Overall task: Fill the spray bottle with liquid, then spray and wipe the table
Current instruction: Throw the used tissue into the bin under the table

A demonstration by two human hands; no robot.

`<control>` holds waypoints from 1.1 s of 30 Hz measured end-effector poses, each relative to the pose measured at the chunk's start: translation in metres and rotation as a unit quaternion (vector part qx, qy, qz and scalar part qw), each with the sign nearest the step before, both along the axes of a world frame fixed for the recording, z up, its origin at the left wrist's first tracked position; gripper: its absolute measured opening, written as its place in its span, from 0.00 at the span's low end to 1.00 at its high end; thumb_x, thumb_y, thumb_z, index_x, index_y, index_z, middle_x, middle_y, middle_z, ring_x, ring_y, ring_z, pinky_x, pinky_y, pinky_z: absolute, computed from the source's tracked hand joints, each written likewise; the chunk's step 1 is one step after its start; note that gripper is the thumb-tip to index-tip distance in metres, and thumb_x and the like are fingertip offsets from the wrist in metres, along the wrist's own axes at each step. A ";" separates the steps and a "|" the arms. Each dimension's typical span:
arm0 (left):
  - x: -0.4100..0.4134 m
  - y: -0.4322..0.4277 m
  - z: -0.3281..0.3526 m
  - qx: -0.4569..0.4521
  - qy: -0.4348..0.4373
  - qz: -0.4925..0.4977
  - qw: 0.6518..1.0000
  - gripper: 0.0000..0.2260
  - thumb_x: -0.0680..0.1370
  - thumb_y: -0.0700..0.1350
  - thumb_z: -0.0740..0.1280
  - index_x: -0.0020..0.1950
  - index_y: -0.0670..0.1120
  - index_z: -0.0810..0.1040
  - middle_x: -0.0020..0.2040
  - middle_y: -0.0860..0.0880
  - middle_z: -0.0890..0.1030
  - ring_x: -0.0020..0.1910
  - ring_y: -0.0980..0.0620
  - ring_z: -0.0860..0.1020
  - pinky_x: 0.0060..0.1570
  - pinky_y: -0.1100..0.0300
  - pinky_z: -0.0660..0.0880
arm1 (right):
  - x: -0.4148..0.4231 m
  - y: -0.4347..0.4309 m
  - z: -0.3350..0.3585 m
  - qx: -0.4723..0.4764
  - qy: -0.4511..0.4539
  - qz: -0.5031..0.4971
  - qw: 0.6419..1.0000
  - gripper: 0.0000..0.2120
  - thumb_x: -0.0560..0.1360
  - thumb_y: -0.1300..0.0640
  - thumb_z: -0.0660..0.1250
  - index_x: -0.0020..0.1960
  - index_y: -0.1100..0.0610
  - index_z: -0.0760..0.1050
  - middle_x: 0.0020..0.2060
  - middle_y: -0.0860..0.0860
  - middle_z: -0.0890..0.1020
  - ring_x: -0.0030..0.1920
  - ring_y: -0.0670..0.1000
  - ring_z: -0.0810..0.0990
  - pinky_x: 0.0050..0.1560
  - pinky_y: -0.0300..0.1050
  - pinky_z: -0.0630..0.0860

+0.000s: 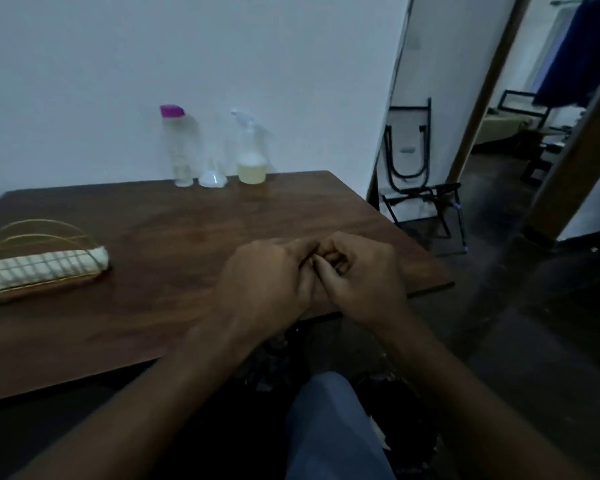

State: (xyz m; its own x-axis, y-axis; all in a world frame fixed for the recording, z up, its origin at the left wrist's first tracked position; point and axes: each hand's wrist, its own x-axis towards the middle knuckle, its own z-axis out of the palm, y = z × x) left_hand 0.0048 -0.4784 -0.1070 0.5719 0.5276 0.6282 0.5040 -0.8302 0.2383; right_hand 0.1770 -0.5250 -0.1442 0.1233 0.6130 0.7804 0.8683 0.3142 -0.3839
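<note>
A clear spray bottle (251, 152) with yellowish liquid in its lower part stands at the table's far edge by the wall. Left of it lies an upturned white funnel (212, 174), and further left stands a clear bottle with a purple cap (178, 147), nearly empty. A folded checked cloth (47, 268) rests in a wire holder at the left. My left hand (264, 275) and my right hand (359, 271) rest together on the brown table (160, 237) near its front edge, fingers curled against each other, holding no object.
The wire holder (32, 237) with gold arches sits near the table's left edge. Right of the table, a folded black metal frame (420, 188) leans against the wall, beside an open doorway (520, 109). My knee in blue trousers (329, 420) shows below the table's front edge.
</note>
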 end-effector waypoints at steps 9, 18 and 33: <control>-0.061 0.054 0.003 -0.016 0.073 0.108 0.991 0.17 0.78 0.47 0.63 0.65 0.55 0.81 0.52 0.50 0.87 0.48 0.44 0.83 0.44 0.48 0.80 | -0.054 0.088 0.020 -0.099 -0.053 0.059 0.992 0.06 0.71 0.56 0.74 0.39 0.52 0.77 0.36 0.45 0.82 0.38 0.46 0.81 0.38 0.51 0.79; -0.122 0.095 -0.020 -0.023 0.101 0.183 0.978 0.21 0.78 0.48 0.65 0.72 0.56 0.77 0.57 0.47 0.86 0.53 0.43 0.83 0.46 0.47 0.81 | -0.118 0.143 0.007 -0.201 -0.081 0.085 0.973 0.07 0.74 0.51 0.75 0.43 0.48 0.76 0.40 0.44 0.82 0.41 0.45 0.80 0.38 0.45 0.77; -0.254 0.140 -0.035 -0.098 -0.041 0.444 0.890 0.38 0.73 0.48 0.77 0.80 0.52 0.66 0.73 0.41 0.69 0.69 0.38 0.68 0.62 0.43 0.73 | -0.249 0.211 0.006 -0.256 -0.110 0.120 0.953 0.31 0.75 0.45 0.71 0.75 0.50 0.68 0.71 0.51 0.77 0.69 0.57 0.76 0.62 0.52 0.75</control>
